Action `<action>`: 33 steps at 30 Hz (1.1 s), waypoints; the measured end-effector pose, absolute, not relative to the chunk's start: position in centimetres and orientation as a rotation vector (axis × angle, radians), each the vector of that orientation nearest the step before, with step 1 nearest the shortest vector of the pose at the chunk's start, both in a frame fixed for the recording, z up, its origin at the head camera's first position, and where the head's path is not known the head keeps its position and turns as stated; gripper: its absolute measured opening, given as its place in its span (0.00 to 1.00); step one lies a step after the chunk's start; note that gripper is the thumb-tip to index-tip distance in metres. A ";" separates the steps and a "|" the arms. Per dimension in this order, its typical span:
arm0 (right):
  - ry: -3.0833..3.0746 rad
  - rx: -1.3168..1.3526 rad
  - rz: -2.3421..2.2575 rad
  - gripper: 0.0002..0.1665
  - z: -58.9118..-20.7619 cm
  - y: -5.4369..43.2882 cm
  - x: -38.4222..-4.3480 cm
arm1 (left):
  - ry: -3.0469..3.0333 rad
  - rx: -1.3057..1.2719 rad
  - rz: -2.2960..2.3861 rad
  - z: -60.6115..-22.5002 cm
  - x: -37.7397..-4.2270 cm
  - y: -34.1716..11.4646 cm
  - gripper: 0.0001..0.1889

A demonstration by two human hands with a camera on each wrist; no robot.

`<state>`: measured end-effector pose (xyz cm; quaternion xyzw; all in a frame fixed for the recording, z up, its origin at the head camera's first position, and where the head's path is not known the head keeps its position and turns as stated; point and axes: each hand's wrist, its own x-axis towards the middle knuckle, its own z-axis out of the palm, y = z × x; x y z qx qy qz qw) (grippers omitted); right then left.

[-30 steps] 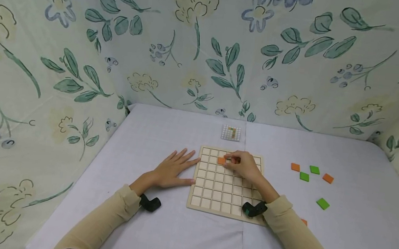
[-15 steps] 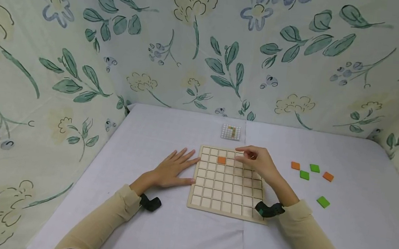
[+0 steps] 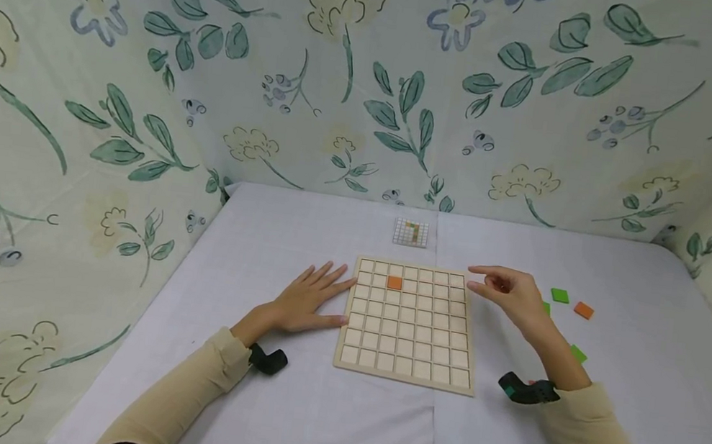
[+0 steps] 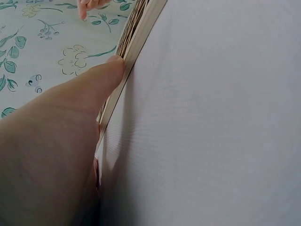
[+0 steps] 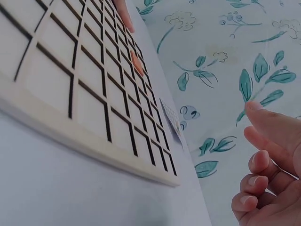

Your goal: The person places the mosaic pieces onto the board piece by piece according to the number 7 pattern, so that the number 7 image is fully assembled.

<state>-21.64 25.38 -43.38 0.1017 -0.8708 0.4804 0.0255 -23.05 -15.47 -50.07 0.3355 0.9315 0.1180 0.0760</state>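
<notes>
A pale wooden grid board [image 3: 407, 325] lies on the white cloth in the head view. One orange square tile [image 3: 394, 282] sits in a cell of its second row from the back, third column from the left. My left hand [image 3: 309, 300] lies with fingers spread along the board's left edge, its thumb [image 4: 110, 70] touching the side in the left wrist view. Past the board's back right corner hovers my right hand [image 3: 514, 296], holding nothing. Its thumb and index finger are apart, and the other fingers curl loosely in the right wrist view.
Green tiles [image 3: 559, 295] and an orange tile [image 3: 584, 310] lie right of the board; my right hand and forearm partly cover others. A small card with a printed coloured grid [image 3: 410, 232] lies behind the board. Floral fabric [image 3: 344, 90] hangs around the table.
My right hand has let go of the orange tile in its cell and moved right, off the board toward the loose tiles. My left hand has stayed at the board's edge.
</notes>
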 end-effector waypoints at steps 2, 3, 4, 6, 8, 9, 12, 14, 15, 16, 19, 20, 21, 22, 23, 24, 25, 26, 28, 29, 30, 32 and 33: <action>-2.700 0.267 1.478 0.27 -43.4 26.3 -21.3 | 2.791 1.005 0.357 -50.0 -23.1 -15.5 0.44; -2.701 0.244 1.480 0.28 -43.4 26.8 -21.1 | 2.786 1.000 0.356 -49.9 -23.1 -15.4 0.44; -2.701 0.224 1.480 0.29 -43.4 27.3 -20.9 | 2.786 1.002 0.362 -49.8 -23.1 -15.4 0.44; -2.694 0.196 1.475 0.30 -43.5 28.1 -20.6 | 2.786 1.001 0.367 -49.7 -23.1 -15.4 0.44; -2.684 0.178 1.468 0.30 -43.6 28.9 -20.3 | 2.784 0.997 0.368 -49.5 -23.0 -15.4 0.44; -2.676 0.165 1.481 0.30 -43.6 29.3 -20.0 | 2.783 0.997 0.373 -49.5 -23.0 -15.3 0.44; -2.666 0.124 1.492 0.31 -43.7 30.4 -19.3 | 2.783 0.991 0.369 -49.5 -23.0 -15.3 0.44; -2.668 0.096 1.477 0.31 -43.7 31.2 -18.8 | 2.783 0.993 0.372 -49.6 -22.9 -15.3 0.44; -2.671 0.082 1.460 0.31 -43.7 31.6 -18.5 | 2.781 0.993 0.380 -49.7 -22.9 -15.3 0.44; -2.677 0.067 1.430 0.30 -43.8 32.0 -18.3 | 2.781 0.993 0.382 -49.7 -22.8 -15.4 0.44; -2.682 0.025 1.380 0.30 -44.0 33.1 -17.5 | 2.773 0.994 0.407 -49.6 -22.7 -15.4 0.44; -2.684 0.009 1.369 0.30 -44.1 33.5 -17.2 | 2.774 0.994 0.408 -49.6 -22.7 -15.4 0.44; -2.682 -0.002 1.361 0.31 -44.1 33.8 -16.9 | 2.774 0.994 0.409 -49.6 -22.7 -15.4 0.44; -2.680 -0.016 1.360 0.31 -44.2 34.2 -16.7 | 2.778 0.998 0.407 -49.7 -22.7 -15.4 0.44; -2.677 -0.023 1.365 0.31 -44.3 34.5 -16.5 | 2.780 0.998 0.404 -49.7 -22.7 -15.3 0.44; -2.675 -0.029 1.362 0.32 -44.4 34.8 -16.3 | 2.783 0.998 0.399 -49.7 -22.7 -15.3 0.44; -2.675 -0.036 1.355 0.32 -44.5 35.1 -16.1 | 2.788 0.997 0.392 -49.7 -22.7 -15.3 0.44; -2.674 -0.048 1.353 0.31 -44.7 35.4 -15.9 | 2.791 0.999 0.389 -49.8 -22.8 -15.3 0.44; -2.675 -0.086 1.352 0.31 -44.9 35.8 -15.5 | 2.795 1.002 0.391 -49.8 -22.8 -15.3 0.44; -2.677 -0.109 1.347 0.32 -45.1 36.0 -15.3 | 2.796 1.003 0.391 -49.8 -22.8 -15.3 0.44; -2.680 -0.137 1.338 0.32 -45.2 36.2 -15.1 | 2.796 1.006 0.391 -49.8 -22.8 -15.3 0.44; -2.695 -0.191 1.312 0.34 -45.6 36.5 -14.7 | 2.795 1.013 0.399 -49.8 -22.7 -15.3 0.44; -2.702 -0.215 1.298 0.35 -45.8 36.7 -14.5 | 2.793 1.014 0.398 -49.8 -22.7 -15.3 0.44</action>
